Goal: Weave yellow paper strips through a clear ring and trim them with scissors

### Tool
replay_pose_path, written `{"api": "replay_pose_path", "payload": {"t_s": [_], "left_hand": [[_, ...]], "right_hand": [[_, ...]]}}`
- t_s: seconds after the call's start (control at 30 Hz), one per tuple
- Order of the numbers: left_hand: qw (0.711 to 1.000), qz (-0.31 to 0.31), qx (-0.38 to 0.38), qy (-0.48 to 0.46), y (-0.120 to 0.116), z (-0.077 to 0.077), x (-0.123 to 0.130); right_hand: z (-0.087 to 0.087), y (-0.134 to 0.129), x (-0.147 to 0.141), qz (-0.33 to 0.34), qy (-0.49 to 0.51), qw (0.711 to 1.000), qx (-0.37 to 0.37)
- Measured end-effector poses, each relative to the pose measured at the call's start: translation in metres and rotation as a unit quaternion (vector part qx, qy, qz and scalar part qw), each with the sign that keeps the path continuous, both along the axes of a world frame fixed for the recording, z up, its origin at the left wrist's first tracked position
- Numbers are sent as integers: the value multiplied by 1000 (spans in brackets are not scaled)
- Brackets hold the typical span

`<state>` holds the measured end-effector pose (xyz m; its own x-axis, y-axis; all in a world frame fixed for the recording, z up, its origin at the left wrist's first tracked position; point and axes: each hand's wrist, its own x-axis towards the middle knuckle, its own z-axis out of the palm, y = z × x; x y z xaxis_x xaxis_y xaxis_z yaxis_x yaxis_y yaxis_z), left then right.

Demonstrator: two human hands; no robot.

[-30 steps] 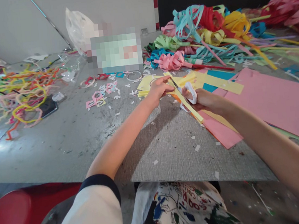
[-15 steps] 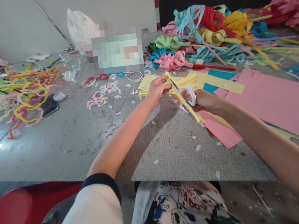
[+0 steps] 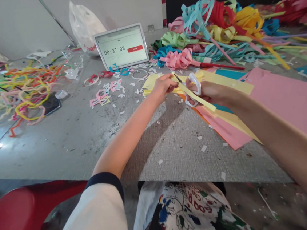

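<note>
My left hand [image 3: 165, 85] pinches the far end of a narrow yellow paper strip [image 3: 199, 99], which slants down toward the right. My right hand [image 3: 205, 89] is closed around the white handles of the scissors [image 3: 195, 84]. Their dark blades point up and left, reaching the strip close to my left fingertips. Behind and beneath the hands lie yellow paper pieces [image 3: 150, 83]. Under my right wrist, pink paper [image 3: 234, 135] overlaps yellow and orange sheets.
A tablet [image 3: 124, 46] showing a timer stands at the back beside a white plastic bag [image 3: 84, 29]. Curled paper-strip bundles [image 3: 198, 18] fill the back right. Pipe cleaners [image 3: 25, 95] lie left, a large pink sheet [image 3: 286, 104] right. A red stool [image 3: 13, 217] is lower left.
The strip's near end has swung right and up, lying nearer my right wrist. The tablet's screen now shows clearly. The view has shifted slightly; both hands keep their hold.
</note>
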<state>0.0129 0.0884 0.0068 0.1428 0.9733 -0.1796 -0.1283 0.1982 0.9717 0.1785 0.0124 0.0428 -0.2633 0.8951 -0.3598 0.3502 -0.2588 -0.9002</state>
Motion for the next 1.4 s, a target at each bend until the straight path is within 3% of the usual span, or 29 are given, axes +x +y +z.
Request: {"api": "replay_pose_path", "payload": {"t_s": [0.13,0.63,1.03,1.4], "left_hand": [[1000,0,5,13,4,0,-5],[999,-21,6,38,3,-5,-8],[998,17,-6,-64,15,-16,-7],[999,42,12,-7,14,-12,-8]], "right_hand": [[8,-1,-5,-31,4,999,-19],[-4,4,1,-11,-8,1000,-13],[-7,3,2,10,-23,1000,-4],[-6,3,-1,14,8,1000,-6]]}}
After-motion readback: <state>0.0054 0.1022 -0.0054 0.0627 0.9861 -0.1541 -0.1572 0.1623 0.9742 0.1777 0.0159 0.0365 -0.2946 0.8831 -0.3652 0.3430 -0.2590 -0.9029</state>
